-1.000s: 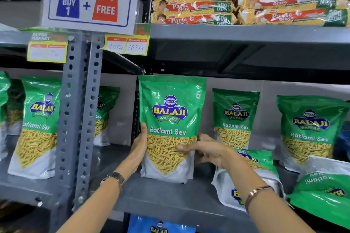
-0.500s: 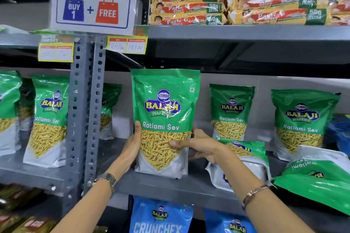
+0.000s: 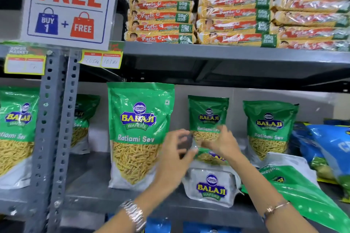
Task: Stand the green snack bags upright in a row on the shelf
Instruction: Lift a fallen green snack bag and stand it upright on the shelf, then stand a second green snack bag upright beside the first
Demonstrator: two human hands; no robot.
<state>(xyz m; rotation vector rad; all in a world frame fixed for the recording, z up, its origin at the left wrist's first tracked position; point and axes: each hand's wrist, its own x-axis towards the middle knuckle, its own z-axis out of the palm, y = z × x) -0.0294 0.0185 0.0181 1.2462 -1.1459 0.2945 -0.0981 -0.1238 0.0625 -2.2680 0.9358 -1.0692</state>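
A large green Ratlami Sev snack bag [image 3: 140, 134] stands upright by itself on the grey shelf [image 3: 98, 200], just right of the post. Behind it to the right, two more green bags [image 3: 208, 115] [image 3: 269, 128] stand against the back wall. Another green bag [image 3: 211, 185] lies flat with its white base toward me. My left hand [image 3: 176, 157] and right hand [image 3: 223, 143] hover blurred over this lying bag's far end, fingers apart and holding nothing. A further green bag [image 3: 303, 195] lies flat at the right.
A perforated grey post [image 3: 55, 138] divides the bays; green bags [image 3: 15, 134] stand left of it and one [image 3: 83, 119] behind it. Blue snack bags [image 3: 331, 147] lean at the far right. Biscuit packs [image 3: 161, 22] fill the shelf above. A promo sign [image 3: 70, 5] hangs top left.
Both hands have let go of the large green bag, which now stands alone. They have moved right to the bag lying flat.
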